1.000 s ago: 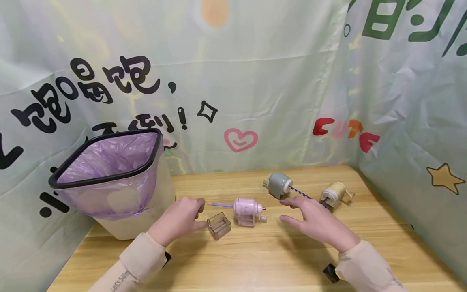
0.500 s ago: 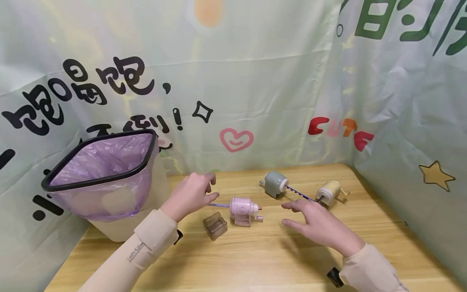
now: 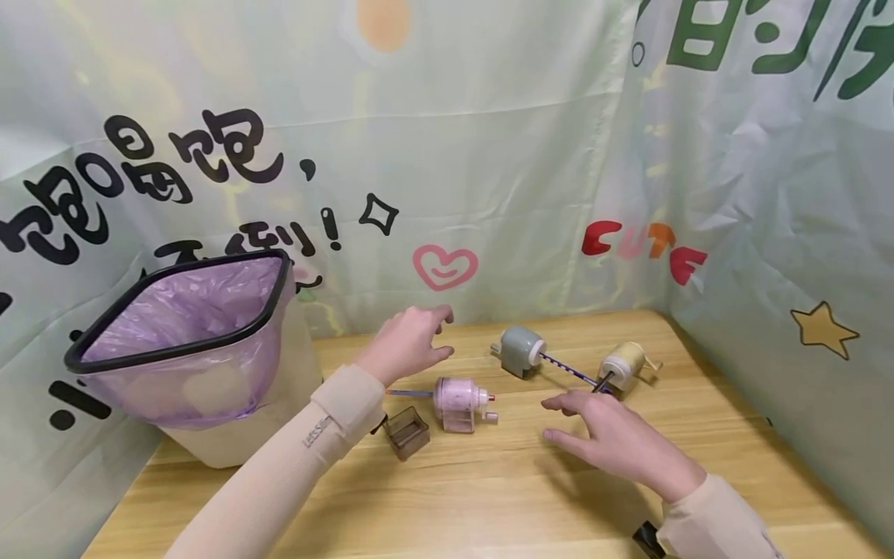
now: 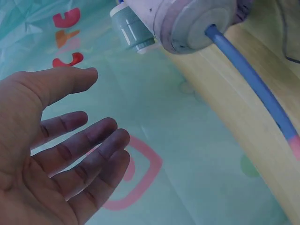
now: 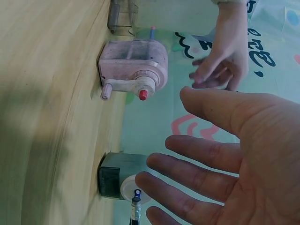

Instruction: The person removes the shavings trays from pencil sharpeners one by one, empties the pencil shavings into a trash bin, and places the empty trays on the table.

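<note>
My left hand (image 3: 407,344) hovers above and behind a pink pencil sharpener (image 3: 455,400), holding nothing, its fingers loosely bent in the left wrist view. A blue pencil (image 4: 253,79) sticks out of that sharpener's front. Beside it, a brown see-through shavings drawer (image 3: 407,435) lies on the table. My right hand (image 3: 615,439) is held over the table with fingers spread and nothing in them. It is nearest to a cream-yellow sharpener (image 3: 626,363). At the back stands a grey sharpener (image 3: 520,349) with a dark dotted pencil (image 3: 567,368) in it.
A bin (image 3: 296,365) with a black rim and a purple bag (image 3: 202,303) stands at the left of the wooden table (image 3: 447,505). Printed cloth (image 3: 489,155) hangs behind and along the right side.
My left hand has moved right and up, away from the shavings drawer and past the pencil's end. The right hand has barely moved. The head view has shifted slightly.
</note>
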{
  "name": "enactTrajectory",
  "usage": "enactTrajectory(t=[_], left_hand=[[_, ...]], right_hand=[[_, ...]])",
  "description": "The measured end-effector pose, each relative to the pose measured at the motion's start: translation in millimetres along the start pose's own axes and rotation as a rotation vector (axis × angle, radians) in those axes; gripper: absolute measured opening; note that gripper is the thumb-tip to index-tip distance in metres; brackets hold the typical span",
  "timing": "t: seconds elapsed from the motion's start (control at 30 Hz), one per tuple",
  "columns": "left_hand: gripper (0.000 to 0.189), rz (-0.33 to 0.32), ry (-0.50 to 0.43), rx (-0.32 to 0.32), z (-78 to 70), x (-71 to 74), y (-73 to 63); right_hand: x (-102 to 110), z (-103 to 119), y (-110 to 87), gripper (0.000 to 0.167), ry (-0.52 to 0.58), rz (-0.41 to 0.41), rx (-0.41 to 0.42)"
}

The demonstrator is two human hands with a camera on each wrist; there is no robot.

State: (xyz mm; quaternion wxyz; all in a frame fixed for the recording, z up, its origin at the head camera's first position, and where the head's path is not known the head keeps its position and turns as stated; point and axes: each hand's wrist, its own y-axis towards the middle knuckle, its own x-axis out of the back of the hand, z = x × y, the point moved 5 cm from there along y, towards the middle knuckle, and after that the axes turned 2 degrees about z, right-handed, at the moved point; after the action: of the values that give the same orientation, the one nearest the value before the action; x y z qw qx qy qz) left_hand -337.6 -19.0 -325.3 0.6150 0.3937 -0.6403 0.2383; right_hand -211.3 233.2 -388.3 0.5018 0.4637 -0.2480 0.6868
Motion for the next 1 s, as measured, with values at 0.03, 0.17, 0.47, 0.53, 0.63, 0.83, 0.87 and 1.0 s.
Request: enactTrajectory(t=[0.03,0.17,0.47,0.53,0.63,0.83,0.87,1.0], left_hand=[[0.039,0.008,-0.002,-0.01,-3.2,-1.8,4.3],[0.041,0.029,0.009,-0.07,-17.5,-10.1,20.9],[0.051,0.092,0.101,-0.14,-48.5,-31.3,57.2],[0.053,0.113,0.122,-0.142,-54.1,-36.1,64.5],[0.053,0.137,0.154,-0.146,-61.6,-42.0,74.6],[0.053,0.187,0.149,-0.141,-71.0,-53.1,93.7],[0.054,0.196,0.149,-0.135,-71.2,-55.7,96.8],[0.059,0.232,0.148,-0.115,-72.6,-66.4,108.5]], right_hand=[[-0.2,-0.5,-1.0,0.051,-0.006,-0.003,0.002],[-1.4,-2.7,-4.6,0.049,-0.028,-0.007,0.005],[-4.3,-7.4,-12.4,0.047,-0.041,0.004,0.011],[-5.2,-8.2,-14.4,0.046,-0.046,0.005,0.008],[-5.9,-9.1,-17.0,0.045,-0.056,0.001,0.02],[-6.3,-10.0,-21.7,0.044,-0.063,0.016,0.033],[-6.5,-10.0,-22.2,0.045,-0.062,0.02,0.033],[-6.6,-10.5,-25.0,0.046,-0.07,0.029,0.033]])
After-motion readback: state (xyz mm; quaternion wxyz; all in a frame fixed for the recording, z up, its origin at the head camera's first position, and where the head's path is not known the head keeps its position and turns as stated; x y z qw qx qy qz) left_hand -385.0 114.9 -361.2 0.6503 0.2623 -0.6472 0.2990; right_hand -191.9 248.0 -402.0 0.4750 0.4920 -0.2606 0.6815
